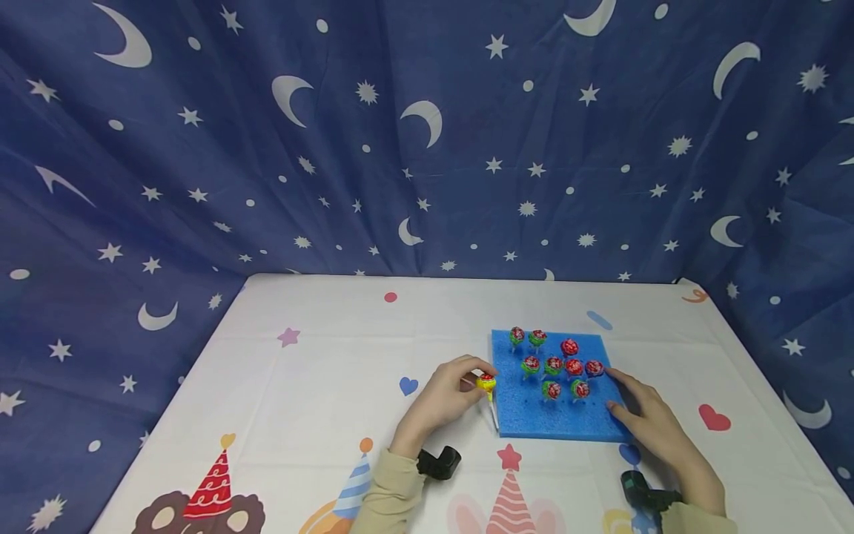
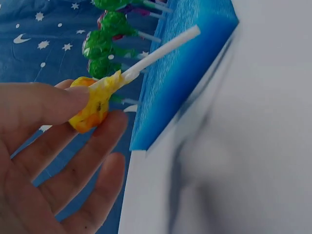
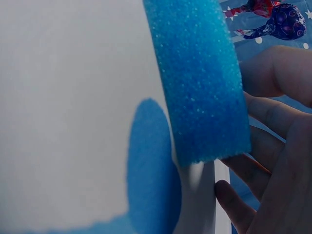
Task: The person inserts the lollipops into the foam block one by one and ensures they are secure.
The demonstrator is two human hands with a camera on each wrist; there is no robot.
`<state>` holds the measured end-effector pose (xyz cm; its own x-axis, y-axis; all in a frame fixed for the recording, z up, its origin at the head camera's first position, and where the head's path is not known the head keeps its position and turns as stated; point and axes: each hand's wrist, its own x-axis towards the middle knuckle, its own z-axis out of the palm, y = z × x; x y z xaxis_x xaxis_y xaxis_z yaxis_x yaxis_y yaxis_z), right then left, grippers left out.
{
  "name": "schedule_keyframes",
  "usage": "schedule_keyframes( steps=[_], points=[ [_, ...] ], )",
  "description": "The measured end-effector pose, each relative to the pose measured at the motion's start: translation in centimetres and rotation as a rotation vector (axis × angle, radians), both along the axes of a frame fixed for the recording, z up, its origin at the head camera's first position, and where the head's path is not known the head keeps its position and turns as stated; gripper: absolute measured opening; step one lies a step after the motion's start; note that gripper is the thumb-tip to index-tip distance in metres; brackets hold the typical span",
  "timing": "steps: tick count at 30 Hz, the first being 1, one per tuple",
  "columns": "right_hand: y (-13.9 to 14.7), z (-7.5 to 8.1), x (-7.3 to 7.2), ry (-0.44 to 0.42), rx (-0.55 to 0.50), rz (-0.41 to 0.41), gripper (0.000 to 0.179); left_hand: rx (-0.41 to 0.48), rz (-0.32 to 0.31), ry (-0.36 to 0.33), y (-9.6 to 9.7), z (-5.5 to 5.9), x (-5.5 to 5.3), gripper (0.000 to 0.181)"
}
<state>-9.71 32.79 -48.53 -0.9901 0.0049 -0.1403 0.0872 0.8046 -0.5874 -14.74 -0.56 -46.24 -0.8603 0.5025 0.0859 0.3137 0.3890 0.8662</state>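
My left hand (image 1: 443, 397) pinches a yellow-wrapped lollipop (image 2: 97, 103) by its candy end between thumb and fingers. The white stick (image 2: 165, 51) points downward at the near left edge of a blue foam board (image 1: 534, 419). Several lollipops, mostly in green and red wrappers, stand upright in the board, such as a green one (image 1: 530, 364) and a red one (image 1: 569, 346). At the board's right edge is my right hand (image 1: 657, 426), its thumb and fingers extended against the foam. A purple-wrapped lollipop (image 3: 288, 22) stands close to its thumb.
The board lies on a white tablecloth (image 1: 320, 386) printed with party hats, hearts and stars. A dark blue curtain (image 1: 373, 185) with moons and stars hangs behind the table. Small holes dot the front part of the board.
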Motion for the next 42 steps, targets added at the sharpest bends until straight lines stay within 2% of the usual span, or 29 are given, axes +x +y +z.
schedule_keyframes(
  steps=[13, 24, 30, 42],
  points=[
    [0.0, 0.0, 0.0, 0.009, -0.002, -0.002, 0.065, 0.097, 0.030, 0.105, 2.2, 0.4, 0.7, 0.026],
    [-0.1, 0.0, 0.1, 0.013, -0.014, -0.004, 0.064, 0.233, 0.122, 0.147, 4.7, -0.1, 1.5, 0.027],
    [-0.2, 0.0, 0.3, 0.021, -0.010, -0.015, 0.064, 0.239, 0.128, 0.168, 5.4, -0.3, 1.3, 0.030],
    [-0.1, -0.2, 0.1, 0.012, -0.002, -0.028, 0.065, 0.175, 0.095, 0.235, 6.1, -0.2, 0.7, 0.027]
  ],
)
